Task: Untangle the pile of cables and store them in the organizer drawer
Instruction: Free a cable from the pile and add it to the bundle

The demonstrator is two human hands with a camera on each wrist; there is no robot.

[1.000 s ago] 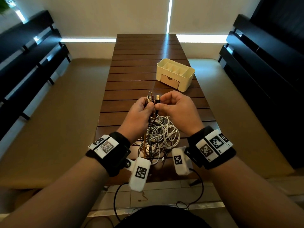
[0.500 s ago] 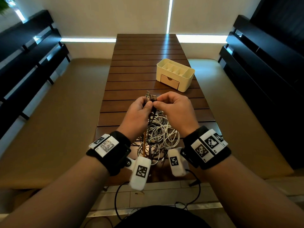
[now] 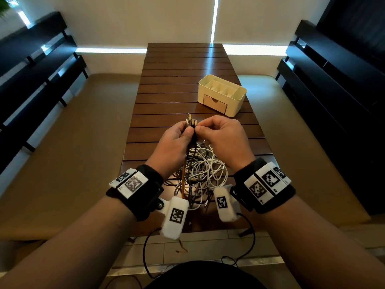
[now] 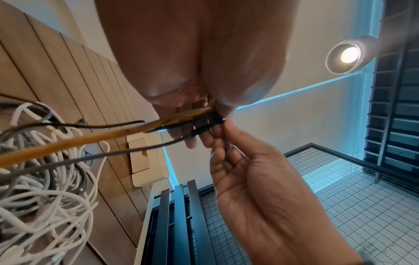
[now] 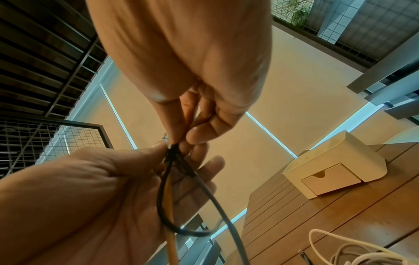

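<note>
Above the bench (image 3: 166,97), the left hand (image 3: 173,142) grips a bundle of connector ends (image 3: 190,123) while the right hand (image 3: 223,136) pinches one black plug against it, fingers (image 5: 199,136) pressed tight. A hard pull could cinch the knots below (the leads run straight down into the heap). The cable pile (image 3: 200,172), white, grey and one orange strand, lies at 6 o'clock from the hands; the cream organizer (image 3: 235,101), drawer shut, sits at 1 o'clock.

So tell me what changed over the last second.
The right hand brought its black connector in against the cable ends bunched in the left hand; both hands now pinch them together. The cable pile and the organizer with its closed drawer stayed put.
</note>
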